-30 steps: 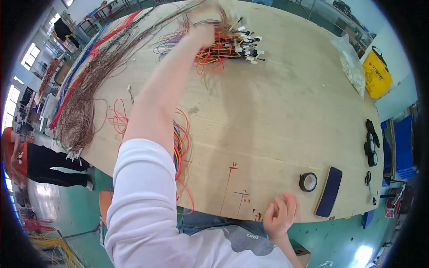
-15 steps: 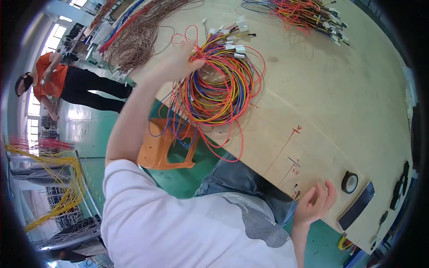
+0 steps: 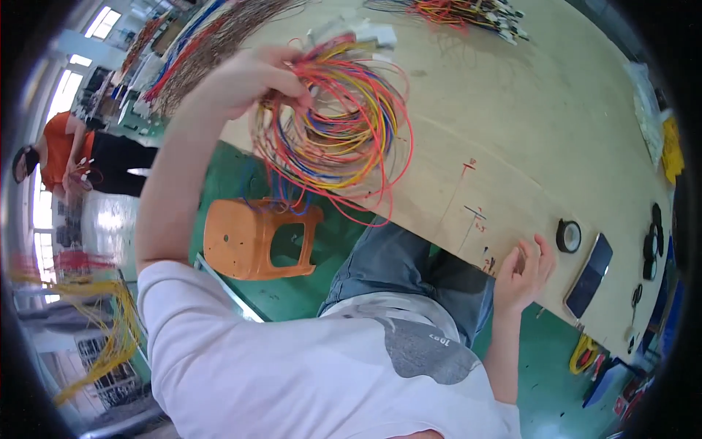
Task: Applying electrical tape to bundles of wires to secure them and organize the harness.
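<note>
My left hand (image 3: 272, 79) is closed round one side of a coiled wire harness (image 3: 373, 139) of red, yellow, blue and brown wires. White connectors (image 3: 376, 34) stick out at the coil's far end, smeared by motion. Some loose red and blue wires dangle past the table's near edge. My right hand (image 3: 523, 274) rests at the table edge with its fingers apart and slightly curled, holding nothing. Close by it are a roll of black tape (image 3: 569, 236) and a dark phone (image 3: 589, 275).
The wooden table (image 3: 504, 117) has marked lines near its front edge. More wire bundles (image 3: 468, 13) lie at the back, with brown wires (image 3: 212, 51) at the far left. An orange stool (image 3: 234, 241) stands below the table. Scissors (image 3: 635, 311) lie far right. A person (image 3: 73, 157) stands at the left.
My left hand has drawn the harness coil a little to the left, and its connector end has swung up and blurred. My right hand keeps its place by the tape. The whole view has shifted.
</note>
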